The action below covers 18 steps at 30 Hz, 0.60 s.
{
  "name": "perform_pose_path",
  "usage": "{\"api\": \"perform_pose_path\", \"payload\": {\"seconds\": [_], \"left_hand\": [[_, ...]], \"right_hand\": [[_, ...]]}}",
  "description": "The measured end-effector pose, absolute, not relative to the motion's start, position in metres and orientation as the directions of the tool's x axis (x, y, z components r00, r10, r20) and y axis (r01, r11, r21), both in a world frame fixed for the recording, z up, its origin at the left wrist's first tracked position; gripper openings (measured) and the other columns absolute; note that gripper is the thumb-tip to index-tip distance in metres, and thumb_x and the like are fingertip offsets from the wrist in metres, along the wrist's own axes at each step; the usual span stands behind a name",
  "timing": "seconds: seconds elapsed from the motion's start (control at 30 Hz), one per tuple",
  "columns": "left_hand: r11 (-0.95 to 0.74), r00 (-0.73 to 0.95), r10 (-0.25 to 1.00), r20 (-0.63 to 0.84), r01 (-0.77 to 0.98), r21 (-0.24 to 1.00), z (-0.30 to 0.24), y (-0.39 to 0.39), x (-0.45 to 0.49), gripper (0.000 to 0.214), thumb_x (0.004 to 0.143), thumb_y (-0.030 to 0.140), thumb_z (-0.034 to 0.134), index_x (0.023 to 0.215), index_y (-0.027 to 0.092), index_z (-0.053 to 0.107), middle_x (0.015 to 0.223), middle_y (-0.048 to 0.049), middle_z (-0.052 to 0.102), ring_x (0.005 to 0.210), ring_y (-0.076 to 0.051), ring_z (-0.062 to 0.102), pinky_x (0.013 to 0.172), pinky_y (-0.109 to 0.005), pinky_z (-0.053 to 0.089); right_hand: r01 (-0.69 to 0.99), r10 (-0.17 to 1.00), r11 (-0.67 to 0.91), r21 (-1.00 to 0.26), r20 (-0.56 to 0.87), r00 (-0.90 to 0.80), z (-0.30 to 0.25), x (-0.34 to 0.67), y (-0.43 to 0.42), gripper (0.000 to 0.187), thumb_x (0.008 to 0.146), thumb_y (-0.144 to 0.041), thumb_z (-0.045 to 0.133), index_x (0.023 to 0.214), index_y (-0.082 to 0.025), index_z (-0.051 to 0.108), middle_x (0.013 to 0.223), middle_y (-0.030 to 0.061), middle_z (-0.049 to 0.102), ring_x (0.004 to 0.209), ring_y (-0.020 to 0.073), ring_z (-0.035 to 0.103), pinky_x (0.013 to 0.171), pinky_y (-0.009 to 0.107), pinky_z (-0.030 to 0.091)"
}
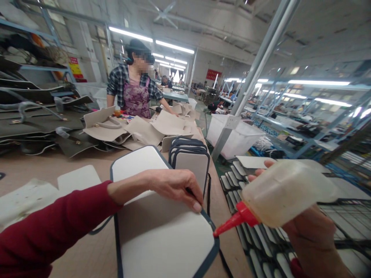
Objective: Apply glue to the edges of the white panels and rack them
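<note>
Pale panel (162, 239): lay near centre, beneath the left hand (176, 187) and left of the right hand (310, 224).
Squeeze bottle (290, 193): tipped leftward, clasped in the right hand.
Left grip: thumb and fingers pinched the panel's far edge.
Red nozzle (236, 220): met the dark border (208, 260) at right; edge-coating apparently was underway, which called for steady tracing.

Your squeeze bottle (292, 191), tipped nozzle-down at a white panel's (165, 235) dark rim.
Mid-frame, your left hand (176, 189) grips that rim; at right, your right hand (311, 226) holds the bottle, its red nozzle (239, 218) pointing left. Above centre, a co-worker (135, 87) reaches over beige pieces (171, 122).
</note>
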<state>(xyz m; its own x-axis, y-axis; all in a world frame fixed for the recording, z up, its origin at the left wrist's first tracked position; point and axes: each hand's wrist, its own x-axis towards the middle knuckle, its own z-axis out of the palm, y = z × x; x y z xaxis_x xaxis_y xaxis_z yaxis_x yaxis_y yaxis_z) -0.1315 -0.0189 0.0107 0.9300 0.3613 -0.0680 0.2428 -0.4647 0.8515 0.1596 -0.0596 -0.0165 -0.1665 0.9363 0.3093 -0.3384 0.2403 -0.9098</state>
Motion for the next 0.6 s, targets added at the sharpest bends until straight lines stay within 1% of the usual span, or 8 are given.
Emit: {"api": "perform_pose_path", "payload": {"seconds": [0.1, 0.2, 0.3, 0.33, 0.4, 0.5, 0.53, 0.6], "left_hand": [[-0.46, 0.916, 0.398, -0.058, 0.253, 0.851, 0.01, -0.018, -0.134, 0.023, 0.085, 0.026, 0.06, 0.085, 0.008, 0.073, 0.07, -0.0036, 0.064, 0.065, -0.011, 0.053, 0.058, -0.015, 0.04], [-0.456, 0.892, 0.45, -0.033, 0.261, 0.851, 0.009, -0.018, -0.136, 0.025, 0.084, 0.031, 0.061, 0.081, 0.009, 0.073, 0.065, -0.0016, 0.061, 0.062, -0.01, 0.05, 0.056, -0.015, 0.038], [-0.453, 0.862, 0.506, -0.027, 0.293, 0.842, 0.007, -0.017, -0.139, 0.027, 0.084, 0.033, 0.06, 0.08, 0.009, 0.072, 0.063, -0.0004, 0.057, 0.061, -0.01, 0.047, 0.054, -0.016, 0.035], [-0.448, 0.851, 0.525, -0.032, 0.308, 0.84, 0.005, -0.016, -0.141, 0.028, 0.084, 0.033, 0.059, 0.08, 0.008, 0.071, 0.064, -0.0002, 0.057, 0.061, -0.01, 0.046, 0.055, -0.016, 0.035], [-0.431, 0.83, 0.556, -0.05, 0.34, 0.836, 0.002, -0.015, -0.143, 0.028, 0.084, 0.033, 0.058, 0.08, 0.008, 0.07, 0.065, 0.0001, 0.056, 0.063, -0.01, 0.046, 0.055, -0.016, 0.035], [-0.411, 0.798, 0.599, -0.068, 0.379, 0.829, -0.003, -0.014, -0.146, 0.031, 0.084, 0.036, 0.058, 0.081, 0.008, 0.069, 0.064, 0.0008, 0.053, 0.062, -0.01, 0.044, 0.054, -0.017, 0.033], [-0.406, 0.788, 0.612, -0.067, 0.385, 0.829, -0.005, -0.014, -0.147, 0.032, 0.083, 0.038, 0.058, 0.08, 0.008, 0.069, 0.064, 0.0011, 0.052, 0.061, -0.009, 0.042, 0.053, -0.017, 0.032], [-0.397, 0.773, 0.631, -0.062, 0.39, 0.831, -0.008, -0.014, -0.147, 0.033, 0.083, 0.039, 0.057, 0.081, 0.009, 0.068, 0.063, 0.0015, 0.051, 0.06, -0.009, 0.041, 0.052, -0.018, 0.031]], "right_hand": [[-0.322, 0.956, 0.239, -0.916, 0.28, -0.088, -0.014, 0.155, -0.068, 0.053, 0.07, -0.044, 0.071, 0.12, -0.031, 0.059, 0.11, 0.0057, 0.067, 0.101, 0.0299, 0.063, 0.079, 0.04, 0.055], [-0.301, 0.946, 0.31, -0.902, 0.324, 0.003, -0.014, 0.152, -0.074, 0.053, 0.068, -0.048, 0.071, 0.117, -0.03, 0.061, 0.109, 0.0064, 0.067, 0.1, 0.0319, 0.063, 0.078, 0.042, 0.056], [-0.251, 0.922, 0.386, -0.888, 0.379, 0.079, -0.022, 0.155, -0.078, 0.056, 0.065, -0.047, 0.074, 0.117, -0.031, 0.06, 0.111, 0.0065, 0.066, 0.101, 0.0327, 0.063, 0.082, 0.045, 0.054], [-0.241, 0.92, 0.392, -0.888, 0.375, 0.115, -0.026, 0.157, -0.079, 0.057, 0.065, -0.047, 0.074, 0.118, -0.032, 0.059, 0.114, 0.006, 0.065, 0.103, 0.0324, 0.062, 0.085, 0.046, 0.053], [-0.252, 0.932, 0.357, -0.9, 0.325, 0.161, -0.034, 0.16, -0.084, 0.059, 0.068, -0.048, 0.072, 0.123, -0.035, 0.055, 0.12, 0.0036, 0.062, 0.109, 0.0306, 0.059, 0.093, 0.046, 0.049], [-0.288, 0.951, 0.302, -0.909, 0.266, 0.16, -0.043, 0.164, -0.09, 0.064, 0.07, -0.047, 0.07, 0.129, -0.037, 0.047, 0.132, -0.0004, 0.054, 0.124, 0.029, 0.047, 0.104, 0.047, 0.038], [-0.285, 0.945, 0.314, -0.906, 0.269, 0.188, -0.045, 0.165, -0.091, 0.065, 0.071, -0.047, 0.069, 0.131, -0.037, 0.046, 0.134, -0.0001, 0.052, 0.127, 0.0298, 0.043, 0.106, 0.049, 0.034], [-0.259, 0.908, 0.372, -0.892, 0.292, 0.3, -0.047, 0.166, -0.09, 0.065, 0.074, -0.046, 0.066, 0.134, -0.035, 0.045, 0.138, 0.0015, 0.048, 0.131, 0.0315, 0.037, 0.109, 0.053, 0.026]]}}
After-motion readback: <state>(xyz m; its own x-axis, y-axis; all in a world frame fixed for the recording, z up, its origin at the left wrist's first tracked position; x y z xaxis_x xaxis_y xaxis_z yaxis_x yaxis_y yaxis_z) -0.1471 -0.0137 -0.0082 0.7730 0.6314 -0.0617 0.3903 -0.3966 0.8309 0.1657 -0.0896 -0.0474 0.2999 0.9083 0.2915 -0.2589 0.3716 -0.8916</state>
